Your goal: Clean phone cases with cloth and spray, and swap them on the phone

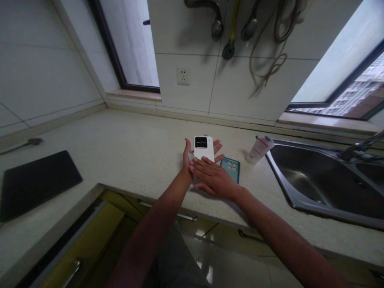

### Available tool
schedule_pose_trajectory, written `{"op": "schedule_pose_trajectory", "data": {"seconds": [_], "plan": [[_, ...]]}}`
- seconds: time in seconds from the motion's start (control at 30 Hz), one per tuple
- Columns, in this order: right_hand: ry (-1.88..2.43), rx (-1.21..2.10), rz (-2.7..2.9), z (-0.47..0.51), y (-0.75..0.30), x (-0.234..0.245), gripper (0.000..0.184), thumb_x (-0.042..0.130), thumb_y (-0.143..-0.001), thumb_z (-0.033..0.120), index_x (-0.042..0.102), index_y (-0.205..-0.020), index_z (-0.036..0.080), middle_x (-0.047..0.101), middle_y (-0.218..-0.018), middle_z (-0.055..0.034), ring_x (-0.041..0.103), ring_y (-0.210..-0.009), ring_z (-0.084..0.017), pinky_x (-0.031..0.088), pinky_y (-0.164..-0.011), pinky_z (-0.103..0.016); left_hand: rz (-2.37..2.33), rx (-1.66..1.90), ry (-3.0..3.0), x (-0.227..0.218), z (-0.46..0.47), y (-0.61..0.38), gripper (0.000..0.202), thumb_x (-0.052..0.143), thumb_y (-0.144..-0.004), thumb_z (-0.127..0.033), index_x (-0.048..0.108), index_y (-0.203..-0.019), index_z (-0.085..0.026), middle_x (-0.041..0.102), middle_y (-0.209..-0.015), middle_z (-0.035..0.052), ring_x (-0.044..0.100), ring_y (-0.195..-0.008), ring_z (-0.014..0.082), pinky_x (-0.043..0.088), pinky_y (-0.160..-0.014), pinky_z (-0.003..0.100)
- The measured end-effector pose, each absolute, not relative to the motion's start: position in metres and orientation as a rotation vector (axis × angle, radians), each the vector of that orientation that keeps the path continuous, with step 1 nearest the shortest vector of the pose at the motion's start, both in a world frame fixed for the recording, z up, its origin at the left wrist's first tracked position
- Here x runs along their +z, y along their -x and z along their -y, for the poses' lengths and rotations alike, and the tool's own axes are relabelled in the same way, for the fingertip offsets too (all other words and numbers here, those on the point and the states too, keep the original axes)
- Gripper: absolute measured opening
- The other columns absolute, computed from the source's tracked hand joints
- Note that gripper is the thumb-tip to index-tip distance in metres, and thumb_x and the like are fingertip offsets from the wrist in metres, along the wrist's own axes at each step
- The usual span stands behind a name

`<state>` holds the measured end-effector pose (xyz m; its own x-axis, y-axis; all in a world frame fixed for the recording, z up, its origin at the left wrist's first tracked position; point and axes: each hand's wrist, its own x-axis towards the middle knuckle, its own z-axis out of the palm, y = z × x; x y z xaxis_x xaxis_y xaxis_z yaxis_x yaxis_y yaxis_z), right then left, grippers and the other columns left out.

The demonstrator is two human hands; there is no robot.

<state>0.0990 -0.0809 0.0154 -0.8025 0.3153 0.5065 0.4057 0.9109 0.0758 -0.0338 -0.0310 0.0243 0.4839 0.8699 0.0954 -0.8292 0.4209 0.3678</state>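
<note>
A white smartphone point(209, 149) with a black camera block lies back up on my left hand point(187, 156). The palm is turned up beneath it, with the thumb on one side and fingertips spread out past the other. My right hand point(214, 177) lies flat across the phone's lower part, fingers stretched out together toward the left palm. A small pale, thin piece point(191, 157) shows by the right fingertips; its kind cannot be made out. Just right of the hands, a teal phone case point(233, 168) with camera holes rests on the counter, partly covered by my right hand.
A clear tube with red print point(259, 149) stands tilted beside the steel sink point(285, 188). At the left lie a black flat panel point(39, 180) and a brush-like tool point(34, 141). The pale counter point(144, 152) ends above drawers with metal handles; pipes hang on the wall.
</note>
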Motion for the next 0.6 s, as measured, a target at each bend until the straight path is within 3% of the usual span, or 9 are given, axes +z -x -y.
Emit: {"op": "schedule_pose_trajectory", "data": {"seconds": [0.17,0.3,0.43,0.6], "plan": [[0.672,-0.248,2.428,0.070,-0.110,0.017,0.049,0.043,-0.104,0.030,0.043,-0.151,0.016,0.053,-0.148,-0.0131,0.042,-0.145,-0.023,0.033,-0.122,-0.052,-0.150,1.073,-0.355,0.023,0.029,0.032,0.083,0.030,-0.087,-0.081,0.050,-0.144,-0.024,0.056,-0.144,0.0173,0.048,-0.138,0.0352,0.031,-0.115,0.061],[0.791,-0.268,2.361,0.065,-0.118,0.018,0.052,0.045,-0.103,0.032,0.042,-0.151,0.015,0.051,-0.150,-0.0155,0.040,-0.145,-0.026,0.035,-0.120,-0.054,-0.149,1.078,-0.327,0.025,0.029,0.031,0.081,0.026,-0.090,-0.078,0.051,-0.143,-0.021,0.057,-0.143,0.0186,0.048,-0.138,0.0348,0.030,-0.116,0.060],[0.606,-0.219,2.450,0.073,-0.112,0.016,0.051,0.049,-0.101,0.030,0.045,-0.149,0.014,0.054,-0.147,-0.0150,0.041,-0.145,-0.025,0.038,-0.119,-0.052,-0.161,1.122,-0.320,0.027,0.029,0.033,0.082,0.028,-0.089,-0.079,0.049,-0.143,-0.022,0.057,-0.142,0.0191,0.047,-0.139,0.0355,0.027,-0.116,0.062],[0.325,-0.134,2.508,0.084,-0.099,0.014,0.048,0.041,-0.099,0.008,0.050,-0.145,0.017,0.061,-0.141,-0.0084,0.045,-0.142,-0.016,0.039,-0.119,-0.042,-0.135,1.168,-0.308,0.028,0.028,0.038,0.079,0.028,-0.091,-0.075,0.045,-0.148,-0.022,0.054,-0.146,0.0180,0.046,-0.140,0.0340,0.028,-0.116,0.060]]}}
